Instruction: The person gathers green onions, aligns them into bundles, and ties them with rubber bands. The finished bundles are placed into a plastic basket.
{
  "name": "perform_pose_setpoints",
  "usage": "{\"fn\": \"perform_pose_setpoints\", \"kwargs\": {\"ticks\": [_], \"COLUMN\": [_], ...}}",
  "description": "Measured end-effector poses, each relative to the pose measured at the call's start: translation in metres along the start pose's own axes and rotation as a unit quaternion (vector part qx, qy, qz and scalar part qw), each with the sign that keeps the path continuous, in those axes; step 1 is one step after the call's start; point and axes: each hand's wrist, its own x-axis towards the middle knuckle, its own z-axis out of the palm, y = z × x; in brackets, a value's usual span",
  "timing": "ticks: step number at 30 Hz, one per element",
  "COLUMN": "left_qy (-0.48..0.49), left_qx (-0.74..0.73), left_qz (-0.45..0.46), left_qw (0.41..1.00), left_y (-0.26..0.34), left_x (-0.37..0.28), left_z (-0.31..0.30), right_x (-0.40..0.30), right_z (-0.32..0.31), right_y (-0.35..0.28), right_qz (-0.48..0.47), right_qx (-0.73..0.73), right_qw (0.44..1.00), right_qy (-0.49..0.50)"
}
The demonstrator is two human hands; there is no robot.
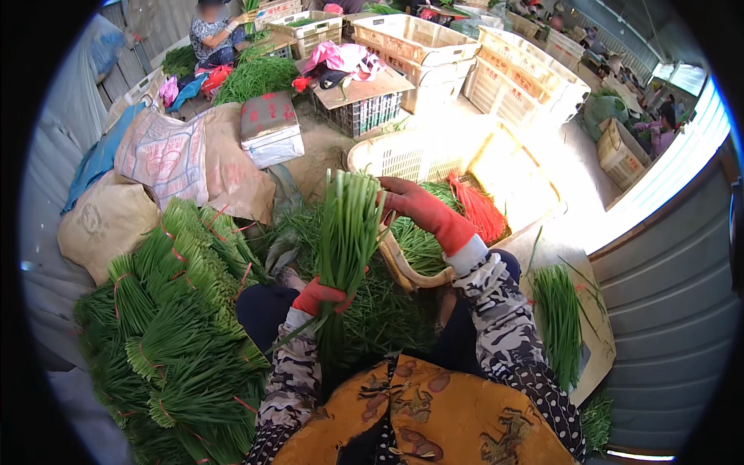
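My left hand (pixel 323 295), in a red glove, grips an upright bunch of green garlic chives (pixel 349 232) around its lower middle, with the pale cut ends up. At the upper right side of the bunch is my right hand (pixel 427 212), also in a red glove, fingers bent against the stalks; whether it holds any is unclear. Several tied chive bundles (pixel 174 325) with red ties are piled at the left. Red tie strings (pixel 479 212) lie on loose chives in a plastic crate (pixel 407 157) ahead. Another chive bundle (pixel 557 319) rests on a board at my right.
Woven sacks (pixel 163 151) and a box (pixel 272 125) lie ahead to the left. Stacked plastic crates (pixel 523 75) stand farther off. A person (pixel 214 38) sits at the upper left; others are at the far right. A corrugated metal wall (pixel 662 314) runs along the right.
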Motion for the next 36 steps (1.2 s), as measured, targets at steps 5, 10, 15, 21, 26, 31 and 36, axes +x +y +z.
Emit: {"fn": "perform_pose_setpoints", "kwargs": {"ticks": [5, 10, 15, 21, 26, 31, 36], "left_qy": [-0.002, 0.063, 0.127, 0.174, 0.164, 0.212, 0.191], "left_qx": [-0.015, -0.012, 0.050, 0.039, 0.059, 0.041, 0.067], "left_qz": [0.008, -0.023, -0.027, -0.049, -0.032, -0.014, -0.024], "left_qw": [1.000, 0.998, 0.990, 0.983, 0.984, 0.976, 0.979], "left_y": [0.000, -0.012, -0.017, -0.007, -0.008, -0.011, -0.011], "left_x": [0.002, -0.003, 0.006, 0.002, 0.011, 0.007, 0.006], "left_z": [-0.002, -0.004, 0.000, 0.000, 0.002, 0.004, 0.006], "right_x": [0.009, -0.007, -0.033, -0.044, 0.000, 0.029, 0.040], "right_z": [0.003, -0.014, -0.021, 0.021, 0.024, 0.016, 0.007], "right_y": [0.008, -0.018, -0.033, -0.068, -0.030, -0.008, 0.000], "right_qz": [-0.050, -0.060, -0.276, -0.233, -0.246, -0.172, -0.171], "right_qx": [0.110, 0.229, 0.412, -0.349, -0.593, -0.546, -0.589], "right_qw": [0.990, 0.969, 0.866, 0.904, 0.739, 0.805, 0.764], "right_qy": [0.074, 0.069, -0.059, 0.076, 0.203, 0.154, 0.200]}}
